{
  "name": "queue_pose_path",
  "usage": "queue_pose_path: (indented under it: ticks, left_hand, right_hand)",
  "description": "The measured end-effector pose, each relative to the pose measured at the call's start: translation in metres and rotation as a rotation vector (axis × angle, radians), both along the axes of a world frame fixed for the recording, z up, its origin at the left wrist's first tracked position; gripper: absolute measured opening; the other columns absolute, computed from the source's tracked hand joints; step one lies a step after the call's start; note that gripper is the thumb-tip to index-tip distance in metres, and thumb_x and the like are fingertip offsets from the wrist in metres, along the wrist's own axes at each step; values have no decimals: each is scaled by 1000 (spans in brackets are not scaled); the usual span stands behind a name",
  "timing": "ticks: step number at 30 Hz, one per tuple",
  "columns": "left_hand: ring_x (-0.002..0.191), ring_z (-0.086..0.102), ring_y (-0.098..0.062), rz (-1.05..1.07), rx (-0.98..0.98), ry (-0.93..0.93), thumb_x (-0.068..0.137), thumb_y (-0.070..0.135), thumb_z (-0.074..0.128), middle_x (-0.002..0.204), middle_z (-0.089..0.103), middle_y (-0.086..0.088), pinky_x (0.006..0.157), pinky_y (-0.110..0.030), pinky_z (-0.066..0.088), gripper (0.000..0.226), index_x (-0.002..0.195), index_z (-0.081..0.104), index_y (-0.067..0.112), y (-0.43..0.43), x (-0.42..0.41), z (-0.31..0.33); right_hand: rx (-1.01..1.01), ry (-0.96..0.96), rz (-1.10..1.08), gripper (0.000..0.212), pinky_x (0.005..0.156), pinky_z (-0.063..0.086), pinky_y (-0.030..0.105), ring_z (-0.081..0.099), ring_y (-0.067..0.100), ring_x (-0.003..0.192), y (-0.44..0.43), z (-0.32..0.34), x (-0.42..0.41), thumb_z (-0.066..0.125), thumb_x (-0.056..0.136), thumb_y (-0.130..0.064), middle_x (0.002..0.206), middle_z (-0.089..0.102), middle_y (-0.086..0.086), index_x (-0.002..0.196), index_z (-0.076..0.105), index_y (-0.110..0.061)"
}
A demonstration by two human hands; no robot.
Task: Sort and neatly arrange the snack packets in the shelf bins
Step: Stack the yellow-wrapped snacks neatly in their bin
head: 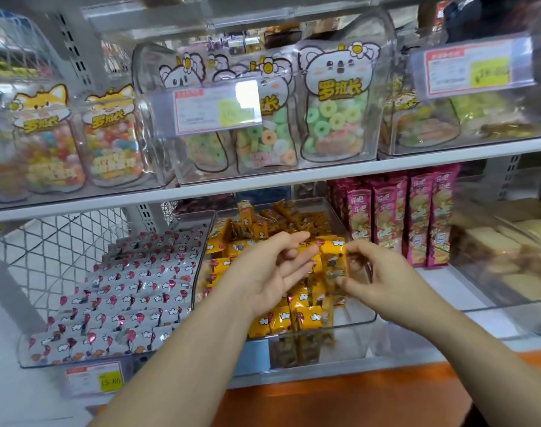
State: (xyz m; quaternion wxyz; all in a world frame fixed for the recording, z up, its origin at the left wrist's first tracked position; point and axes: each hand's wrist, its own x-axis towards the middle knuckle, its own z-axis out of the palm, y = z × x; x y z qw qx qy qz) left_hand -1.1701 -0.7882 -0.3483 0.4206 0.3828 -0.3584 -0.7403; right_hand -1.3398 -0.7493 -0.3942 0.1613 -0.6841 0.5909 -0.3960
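silver packets (124,291): left bin on the lower shelf, already lined up in tidy rows, nothing to fix there imo.
left hand (263,272): over the middle bin, palm up-ish, fingers (289,238) loosely spread, not clamped on anything, just touching the yellow pile.
yellow packets (297,315): in the clear middle bin (367,325), a jumbled heap, some upright, some flat. They look light, crinkly and slick, soft inside probably, so pinch by the flat sides or sealed ends, don't squeeze.
held packet (332,260): one yellow one standing above the heap, between both hands.
right hand (383,272): thumb and fingers pinch that packet's right edge.
pink packs (417,217): standing in a row just right of the bin, close to the right wrist, easy to knock over.
upper shelf (263,180): edge hangs above the bin's back, so reaching deep is cramped.
candy bags (334,103): up top, out of the way.
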Motion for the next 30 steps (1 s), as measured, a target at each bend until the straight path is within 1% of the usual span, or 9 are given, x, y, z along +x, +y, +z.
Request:
queue_pose_path:
  ticks: [4,7,9,11,14,18,23,27,30]
  left_hand:
    - [78,71,-10,23,-243,-264,91,5,54,76,66,-3,77,-25,57,13,98,64,1,-5,-6,-6]
    - [77,68,-4,-10,-525,-538,94,11,52,78,69,2,74,-20,56,20,108,66,15,-6,-3,-10]
    - [79,67,-3,-74,-641,-580,93,13,55,83,70,1,76,-21,56,18,103,66,23,-3,-2,-11]
    - [87,68,-6,-158,-668,-531,92,15,58,91,71,0,81,-24,55,18,100,66,29,-1,-2,-13]
    - [91,68,-7,-204,-713,-548,89,23,63,93,72,7,88,-31,53,20,104,65,36,-3,-4,-18]
    - [75,61,1,-70,-895,-938,91,19,59,94,62,18,71,-18,53,22,110,63,29,-15,-13,-30]
    - [91,59,-12,-278,-946,-1399,89,27,60,98,62,11,75,-29,50,24,113,61,29,-26,-34,-40]
    - [92,59,-17,-349,-994,-1501,88,33,63,103,63,5,74,-30,48,19,107,62,28,-31,-49,-42]
    - [101,60,-19,-402,-1019,-1577,89,34,62,110,64,4,83,-35,52,24,113,63,31,-34,-55,-47]
  right_hand:
    - [-30,1,3,35,64,39,14,51,3,71,-2,-3,-2,69,80,-14,76,52,-9,89,45,-38]
    - [-47,41,-6,32,63,38,13,51,3,74,-2,-2,-4,71,79,-21,80,55,-7,84,46,-39]
    - [-66,29,-15,26,62,37,9,52,-2,74,-1,0,-5,73,77,-23,82,56,-10,89,52,-34]
    - [-86,-10,4,28,63,38,6,53,-9,78,0,0,-5,73,78,-23,84,60,-13,98,55,-29]
    - [-109,-22,36,22,64,45,17,58,2,75,1,4,-6,69,81,-25,81,63,-10,97,56,-32]
    - [-195,-88,-18,22,74,47,26,58,5,80,0,9,-21,70,80,-22,83,63,-13,93,56,-34]
    - [-290,-216,-86,22,64,46,34,54,16,69,1,6,-25,68,82,-23,77,59,6,94,54,-36]
    - [-442,-363,-150,18,62,44,22,52,13,68,5,8,-25,61,79,-27,76,57,-4,90,53,-37]
    - [-536,-429,-265,19,60,45,27,50,14,64,7,9,-33,61,81,-26,71,54,-7,91,51,-39]
